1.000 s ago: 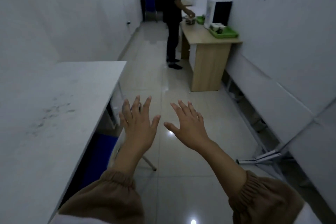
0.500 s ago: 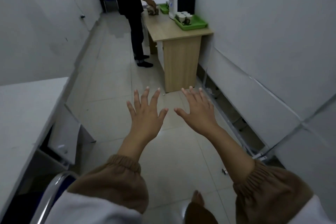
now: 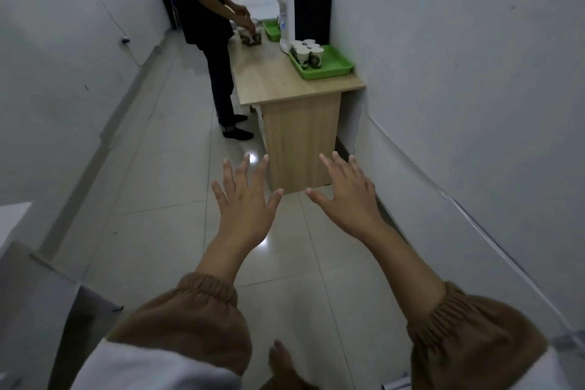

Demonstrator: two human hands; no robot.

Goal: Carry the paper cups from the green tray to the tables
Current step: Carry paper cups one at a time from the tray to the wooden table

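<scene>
Two empty grips, left hand (image 3: 245, 204) and right hand (image 3: 348, 198), fingers spread apart. Best to step up to the bench (image 3: 278, 85), then lift the paper cups (image 3: 308, 53) upright off the green tray (image 3: 336, 68).

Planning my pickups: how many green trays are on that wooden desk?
2. The near green tray sits at the front right corner of the desk, holding paper cups; the far green tray lies beyond the water dispenser, which may hide more.

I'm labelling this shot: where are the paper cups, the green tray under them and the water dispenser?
paper cups (image 3: 304, 55), head view, side of a front cup
green tray (image 3: 336, 62), head view, bare floor right of the cups
water dispenser (image 3: 311, 14), head view, dark front panel
</scene>
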